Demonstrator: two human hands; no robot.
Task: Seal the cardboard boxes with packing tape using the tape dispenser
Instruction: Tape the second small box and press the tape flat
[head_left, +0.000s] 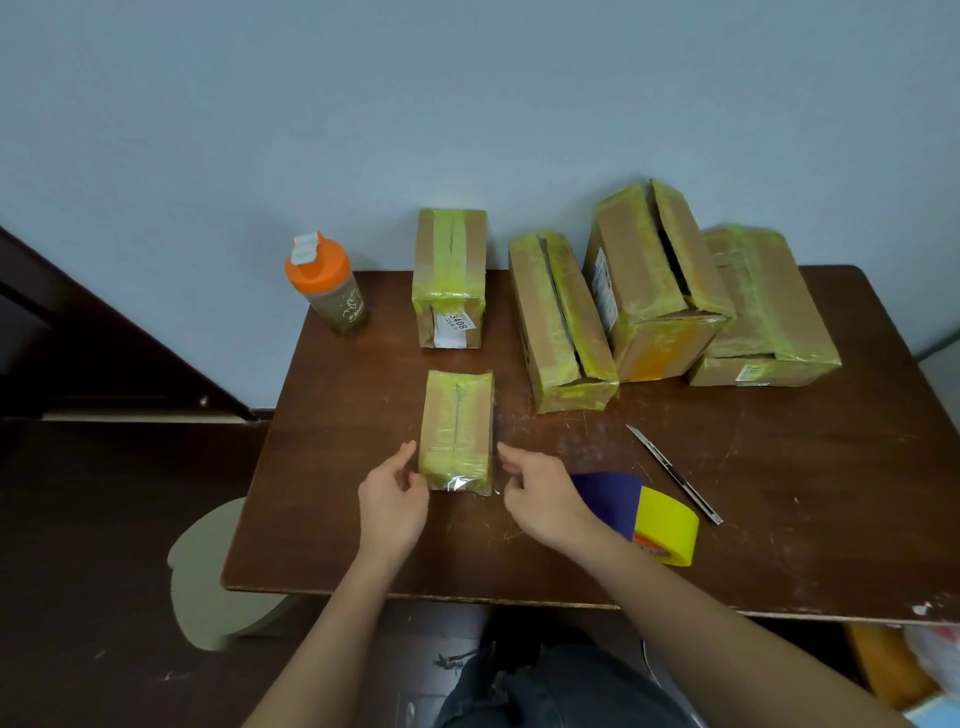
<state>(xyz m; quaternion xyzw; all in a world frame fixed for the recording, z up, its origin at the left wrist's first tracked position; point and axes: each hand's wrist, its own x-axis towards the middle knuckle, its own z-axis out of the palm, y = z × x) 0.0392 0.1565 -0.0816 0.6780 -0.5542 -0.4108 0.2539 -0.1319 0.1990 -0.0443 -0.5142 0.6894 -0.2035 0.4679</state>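
both hands framed the small box (456, 431) near the table's (779, 519) front edge, the left hand (392, 499) and right hand (540, 493) with loosely curled fingers just beside its taped end, seemingly smoothing it; next likely needed the tape roll (665, 525).

Orange-lid shaker bottle (328, 285) upright at bench (363, 545) far-left corner. Box cutter (675, 474) flat, blade out, mid-right of bench. Pale stool (208, 577) on floor off near-left corner.
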